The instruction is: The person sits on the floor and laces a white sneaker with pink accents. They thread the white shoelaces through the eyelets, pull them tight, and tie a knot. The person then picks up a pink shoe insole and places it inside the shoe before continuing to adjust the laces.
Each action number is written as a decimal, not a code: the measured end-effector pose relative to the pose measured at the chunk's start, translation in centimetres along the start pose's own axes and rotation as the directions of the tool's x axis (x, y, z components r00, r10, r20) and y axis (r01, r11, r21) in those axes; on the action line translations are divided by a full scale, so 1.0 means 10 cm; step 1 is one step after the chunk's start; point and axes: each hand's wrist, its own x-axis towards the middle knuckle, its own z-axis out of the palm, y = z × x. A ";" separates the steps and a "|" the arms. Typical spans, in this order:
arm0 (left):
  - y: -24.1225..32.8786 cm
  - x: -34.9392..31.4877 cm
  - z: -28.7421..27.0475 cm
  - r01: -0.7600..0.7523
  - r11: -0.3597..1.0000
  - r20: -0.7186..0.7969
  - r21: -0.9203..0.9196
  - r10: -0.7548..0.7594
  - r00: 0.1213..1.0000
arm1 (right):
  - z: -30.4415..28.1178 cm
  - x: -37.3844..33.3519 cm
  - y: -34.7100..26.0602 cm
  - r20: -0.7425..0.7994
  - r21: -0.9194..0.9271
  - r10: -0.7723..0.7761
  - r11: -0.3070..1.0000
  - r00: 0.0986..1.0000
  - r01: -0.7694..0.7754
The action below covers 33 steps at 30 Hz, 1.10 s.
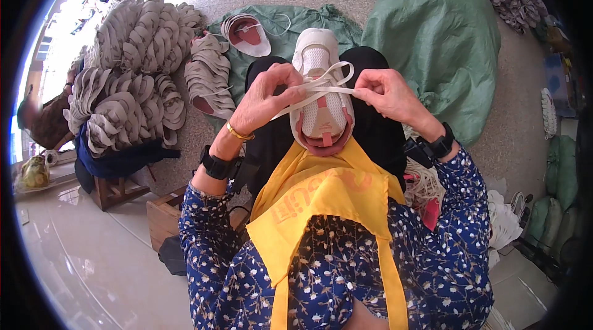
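A white and pink shoe upper (321, 122) rests between my knees, its toe pointing away and its pink collar toward me. Across its front runs a flat white shoelace (338, 90), crossed over itself with a loop standing up. To the left of the shoe, my left hand (270, 96) is closed in a pinch on the lace near the crossing, a free length hanging below the fingers. My right hand (389, 96) pinches the lace on the other side and holds it stretched. A yellow apron (321, 197) covers my lap beneath the heel.
Stacks of grey-white shoe uppers (145, 40) stand at the left, with a shorter stack (209, 74) nearer. One loose upper (246, 35) lies on green sheeting (287, 15) ahead. A big green sack (432, 46) bulges at the right; bundled white laces (426, 182) sit beside my right leg.
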 end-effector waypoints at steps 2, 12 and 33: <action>-0.08 -0.02 0.00 -0.058 0.997 -0.016 0.047 0.059 0.998 | -0.04 -0.03 0.09 0.024 0.027 -0.043 0.999 0.999 0.042; -0.19 0.00 0.21 -0.117 0.915 -0.162 0.386 0.192 0.968 | -0.69 -0.61 0.25 0.023 0.026 0.148 0.989 0.989 -0.148; -0.15 -0.14 0.39 -0.117 0.902 -0.339 0.415 0.273 0.900 | 0.19 0.56 -0.37 0.165 -0.227 -0.262 0.928 0.951 0.296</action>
